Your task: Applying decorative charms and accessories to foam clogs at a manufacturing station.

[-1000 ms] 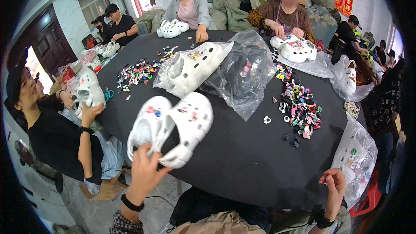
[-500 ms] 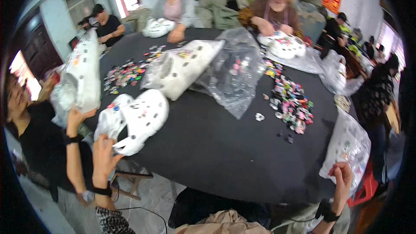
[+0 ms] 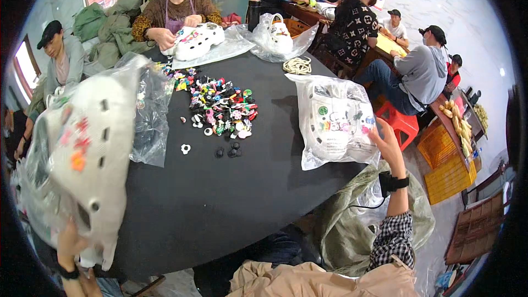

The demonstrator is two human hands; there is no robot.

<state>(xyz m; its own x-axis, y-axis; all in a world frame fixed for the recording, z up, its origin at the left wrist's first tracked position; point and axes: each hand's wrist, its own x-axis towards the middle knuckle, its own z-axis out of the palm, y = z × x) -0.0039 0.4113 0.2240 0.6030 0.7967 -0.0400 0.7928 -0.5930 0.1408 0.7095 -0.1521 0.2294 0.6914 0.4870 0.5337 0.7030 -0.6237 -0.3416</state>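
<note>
At the right table edge, a pair of white clogs [image 3: 336,124] with colourful charms is inside a clear plastic bag. My right hand [image 3: 388,144] closes its fingers on the bag's right edge. At the far left, a large white clog [image 3: 113,181] with orange, red and pink charms, partly in clear plastic, looms close and blurred. A hand with a black wristband [image 3: 69,272] grips its heel end. Two forearms overlap below it, so I cannot tell which is mine; my left hand's fingers are not made out.
A heap of shoe charms [image 3: 223,104] lies mid-table, with a loose white ring [image 3: 186,148] nearby. Across the table, a person handles white clogs [image 3: 198,41]. A coil of cord [image 3: 297,65] and a bagged clog [image 3: 279,36] lie beyond. A red stool [image 3: 401,124] and a sack [image 3: 352,231] flank the table's right.
The view has swung right. My right hand has moved onto the right edge of the bagged clogs. The unbagged clogs by my left hand are mostly out of sight; a bagged clog fills the left.
</note>
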